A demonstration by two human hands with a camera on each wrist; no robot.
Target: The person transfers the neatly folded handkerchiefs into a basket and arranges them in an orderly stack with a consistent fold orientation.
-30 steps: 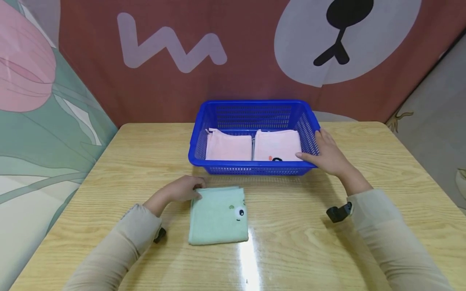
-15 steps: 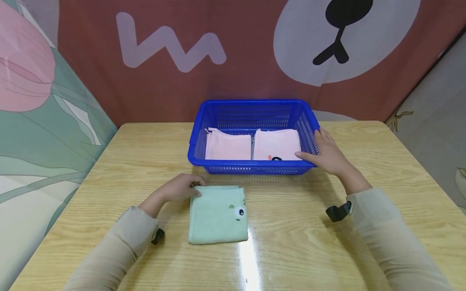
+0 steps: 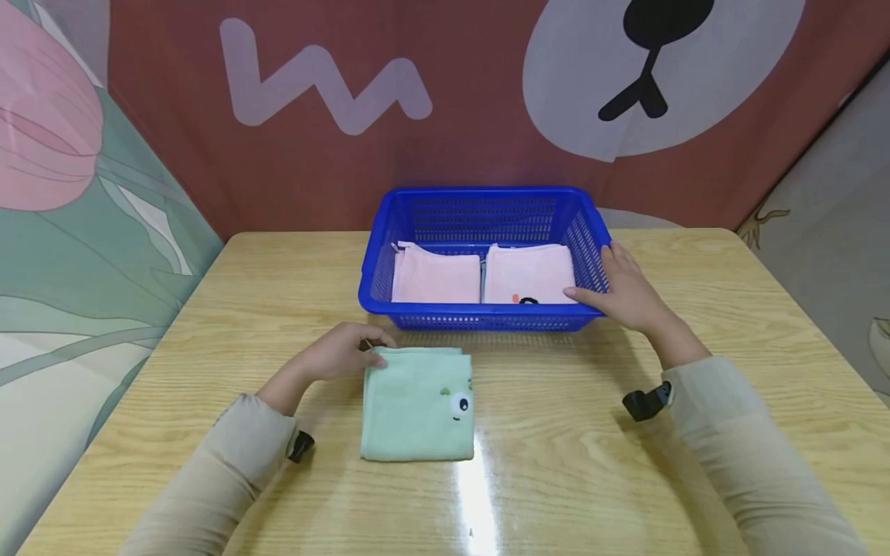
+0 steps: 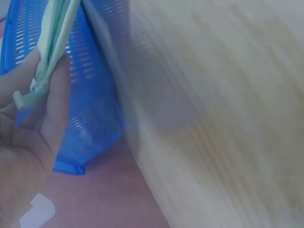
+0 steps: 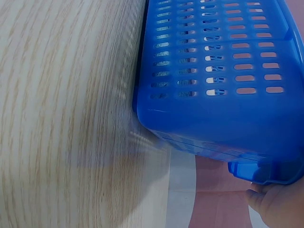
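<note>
A folded mint-green towel with a small embroidered face lies in front of the blue basket. My left hand pinches its far left corner between thumb and fingers. In the left wrist view, the towel's layered edge and a small hanging loop show at the thumb and fingers. My right hand grips the right side of the blue plastic basket, thumb over the rim and fingers along the outside. Inside the basket, two folded pink towels sit side by side.
The basket stands at the back of the wooden table, close to a reddish-brown backdrop with a printed animal face. A black wrist camera sits at the right cuff, and another at the left.
My left hand has shifted slightly up and away from me, and the green towel's pinched far edge has risen with it. My right hand stays on the basket.
</note>
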